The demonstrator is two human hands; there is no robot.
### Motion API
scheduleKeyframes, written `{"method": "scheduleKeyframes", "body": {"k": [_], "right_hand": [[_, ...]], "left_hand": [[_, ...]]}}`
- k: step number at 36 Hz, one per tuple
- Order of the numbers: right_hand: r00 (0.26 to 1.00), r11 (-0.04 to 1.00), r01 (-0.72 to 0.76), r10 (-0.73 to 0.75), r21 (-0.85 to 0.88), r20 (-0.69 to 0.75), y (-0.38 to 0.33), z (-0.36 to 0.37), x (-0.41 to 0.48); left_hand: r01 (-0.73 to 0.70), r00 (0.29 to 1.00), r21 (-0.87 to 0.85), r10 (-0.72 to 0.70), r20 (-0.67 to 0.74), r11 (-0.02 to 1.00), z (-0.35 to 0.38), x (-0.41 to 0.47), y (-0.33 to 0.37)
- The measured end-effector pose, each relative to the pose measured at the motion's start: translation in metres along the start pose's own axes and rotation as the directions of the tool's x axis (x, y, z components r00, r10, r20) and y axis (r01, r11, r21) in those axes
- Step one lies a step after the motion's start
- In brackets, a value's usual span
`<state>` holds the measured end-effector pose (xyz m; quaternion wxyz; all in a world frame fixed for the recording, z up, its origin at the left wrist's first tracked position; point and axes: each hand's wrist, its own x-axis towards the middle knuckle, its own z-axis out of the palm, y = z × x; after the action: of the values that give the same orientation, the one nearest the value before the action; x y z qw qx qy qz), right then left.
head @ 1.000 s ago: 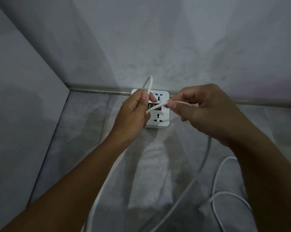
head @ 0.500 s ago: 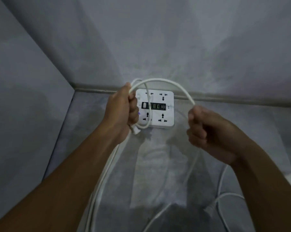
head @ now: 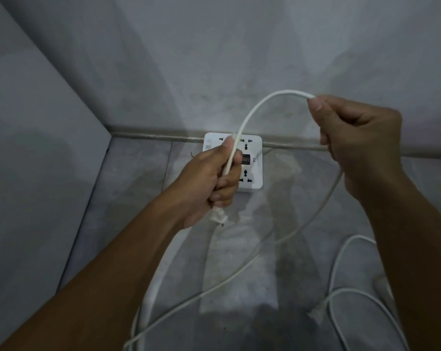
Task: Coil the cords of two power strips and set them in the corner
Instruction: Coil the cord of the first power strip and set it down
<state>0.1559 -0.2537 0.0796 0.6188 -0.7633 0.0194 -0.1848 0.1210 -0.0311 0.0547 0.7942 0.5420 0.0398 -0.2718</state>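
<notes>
A square white power strip (head: 250, 160) with several sockets and a small display lies on the floor against the back wall, near the corner. My left hand (head: 209, 181) hovers over it, closed around a white cord (head: 255, 110) and the plug end that sticks out below the fist. The cord arches up and to the right into my right hand (head: 353, 140), which pinches it at the thumb. From there it drops down and runs across the floor toward the lower left. A second white cord (head: 341, 295) lies looped on the floor at the lower right.
Two grey walls meet at the corner (head: 110, 133) on the left. A grey tiled floor (head: 128, 188) spreads below. A white plug (head: 318, 312) lies at the lower right by the looped cord.
My right hand has moved up and to the right, drawing the cord into a wider arch. My left hand has shifted right over the power strip, still holding the cord.
</notes>
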Motion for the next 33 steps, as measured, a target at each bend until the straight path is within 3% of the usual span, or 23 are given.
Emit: {"method": "scheduleKeyframes", "body": {"k": [4,9,14,16,19,21,22,24,26,28,30,33], "right_hand": [[0.997,0.998,-0.060,0.059,0.013,0.044,0.004,0.000,0.000],[0.929,0.939,-0.329,0.303,0.098,0.210,0.016,-0.003,-0.004],[0.766,0.855,-0.517,0.484,-0.041,0.423,0.035,-0.010,-0.029],[0.681,0.771,-0.637,0.558,0.006,0.475,0.041,-0.011,-0.042],[0.527,0.592,-0.803,0.652,0.070,0.545,0.050,-0.010,-0.061],[0.465,0.551,-0.834,0.676,0.026,0.572,0.051,-0.010,-0.070],[0.462,0.569,-0.823,0.680,-0.012,0.569,0.052,-0.010,-0.072],[0.541,0.680,-0.720,0.674,-0.137,0.503,0.054,-0.010,-0.073],[0.698,0.793,-0.545,0.610,-0.273,0.376,0.056,-0.009,-0.069],[0.865,0.843,-0.333,0.451,-0.422,0.218,0.055,-0.010,-0.059],[0.924,0.784,-0.179,0.341,-0.594,0.173,0.048,-0.013,-0.047],[0.892,0.622,-0.006,0.358,-0.783,0.277,0.038,-0.021,-0.031]], "left_hand": [[0.063,0.998,-0.067,-0.062,0.021,0.996,-0.002,-0.002,0.001],[0.065,0.987,-0.410,0.003,0.163,0.910,-0.007,-0.002,0.011],[0.087,0.930,-0.710,0.198,0.308,0.698,-0.023,0.001,0.023],[0.100,0.919,-0.773,0.240,0.313,0.627,-0.028,0.002,0.026],[0.081,0.930,-0.812,0.249,0.270,0.577,-0.032,0.004,0.027],[0.075,0.933,-0.826,0.253,0.256,0.558,-0.034,0.006,0.027],[0.081,0.932,-0.831,0.254,0.260,0.551,-0.035,0.006,0.027],[0.096,0.930,-0.829,0.248,0.273,0.550,-0.038,0.006,0.027],[0.090,0.936,-0.808,0.229,0.269,0.582,-0.039,0.005,0.028],[0.051,0.951,-0.767,0.203,0.232,0.640,-0.039,0.003,0.030],[-0.006,0.971,-0.710,0.175,0.166,0.704,-0.036,0.001,0.032],[-0.066,0.986,-0.624,0.146,0.077,0.779,-0.030,0.001,0.033]]}}
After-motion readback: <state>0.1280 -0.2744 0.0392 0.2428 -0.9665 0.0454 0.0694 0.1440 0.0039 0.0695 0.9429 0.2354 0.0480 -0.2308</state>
